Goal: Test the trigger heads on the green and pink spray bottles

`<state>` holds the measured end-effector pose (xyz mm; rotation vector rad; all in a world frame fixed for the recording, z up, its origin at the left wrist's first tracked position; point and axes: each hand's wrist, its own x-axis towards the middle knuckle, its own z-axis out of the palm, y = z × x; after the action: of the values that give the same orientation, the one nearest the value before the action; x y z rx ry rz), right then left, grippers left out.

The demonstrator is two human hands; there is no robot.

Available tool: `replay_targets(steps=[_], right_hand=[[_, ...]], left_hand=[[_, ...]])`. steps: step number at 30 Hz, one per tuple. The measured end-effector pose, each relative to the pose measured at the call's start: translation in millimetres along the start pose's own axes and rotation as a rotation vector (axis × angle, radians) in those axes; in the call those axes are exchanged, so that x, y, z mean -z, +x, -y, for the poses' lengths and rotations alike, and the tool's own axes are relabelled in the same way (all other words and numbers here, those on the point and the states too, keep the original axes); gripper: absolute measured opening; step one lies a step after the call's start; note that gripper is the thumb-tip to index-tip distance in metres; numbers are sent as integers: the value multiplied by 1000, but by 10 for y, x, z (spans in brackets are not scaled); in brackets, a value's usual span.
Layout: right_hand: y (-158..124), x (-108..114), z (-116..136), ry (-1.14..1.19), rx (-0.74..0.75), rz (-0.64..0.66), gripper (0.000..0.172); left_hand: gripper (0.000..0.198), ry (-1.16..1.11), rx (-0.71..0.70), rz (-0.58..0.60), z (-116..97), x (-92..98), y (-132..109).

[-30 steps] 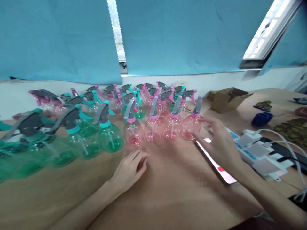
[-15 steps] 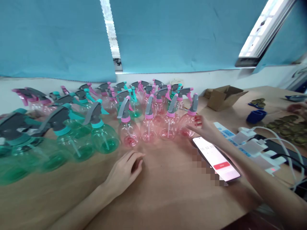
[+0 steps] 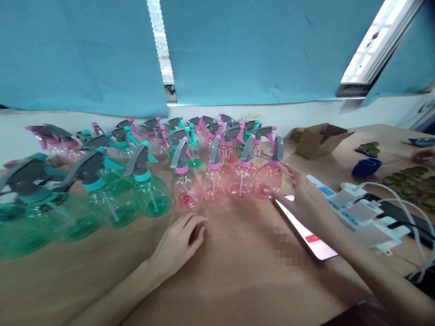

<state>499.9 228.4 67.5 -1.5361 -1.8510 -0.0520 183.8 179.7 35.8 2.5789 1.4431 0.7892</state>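
My left hand (image 3: 181,237) rests on the wooden table (image 3: 234,271), fingers loosely bent with a gap to the thumb, holding nothing. In front of it stands a spray bottle (image 3: 186,188) with pink liquid, a pink collar and a grey trigger head. More pink spray bottles continue the row to the right. Beside the rightmost spray bottle (image 3: 268,179) is my right hand (image 3: 304,197), fingers apart and nothing visible in it. That hand hovers over the upper part of a lit phone (image 3: 319,242), hiding much of its screen. Whether it touches the bottle I cannot tell.
Several green spray bottles (image 3: 152,197) stand on the left, with more bottles behind. To the right are a power strip (image 3: 350,217) with white plugs and cables, a cardboard box (image 3: 321,140) and a blue container (image 3: 366,167). Another person's hand (image 3: 423,155) shows at the far right.
My right hand has drawn slightly back from the rightmost pink bottle and now covers more of the phone. My left hand stays put; the view has shifted slightly.
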Motion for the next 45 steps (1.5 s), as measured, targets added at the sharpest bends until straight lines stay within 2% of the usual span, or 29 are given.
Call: replay_targets(steps=[2, 3, 5, 6, 8, 9, 15, 25, 31, 34, 38, 41, 45], right_hand=[[-174, 50, 245, -25, 112, -45, 64], [-255, 52, 369, 15, 178, -9, 57], [-389, -1, 596, 104, 312, 156, 49], [-441, -55, 692, 131, 390, 294, 47], [-519, -210, 849, 177, 463, 486, 48], [-546, -303, 915, 206, 493, 531, 49], [-597, -804, 1309, 307, 619, 682, 57], [-585, -1243, 1994, 407, 697, 726, 51], [-616, -1296, 2373, 471, 776, 737, 42], [-584, -1220, 2405, 527, 752, 672, 41], [-477, -1106, 2333, 536, 675, 629, 41], [-403, -1062, 2353, 563, 650, 619, 39], [-365, -1122, 2599, 676, 685, 665, 37]], left_hand=[[18, 3, -7, -6, 16, -12, -17], [19, 6, -10, -8, 24, -13, -30], [20, 14, -8, -8, 40, -1, -69], [21, 17, -3, -7, 50, 15, -96], [23, 20, 15, -1, 75, 67, -172], [24, 21, 28, 3, 93, 103, -221], [27, 65, 156, 23, 265, 401, -662], [27, 172, 372, -84, 500, 944, -1556], [27, 146, 615, -131, 580, 1224, -1922], [26, 103, 644, -136, 576, 1275, -1943], [25, 84, 587, -163, 579, 1310, -1765], [22, 77, 527, -254, 649, 1380, -1617], [20, 68, 589, -424, 854, 1546, -1625]])
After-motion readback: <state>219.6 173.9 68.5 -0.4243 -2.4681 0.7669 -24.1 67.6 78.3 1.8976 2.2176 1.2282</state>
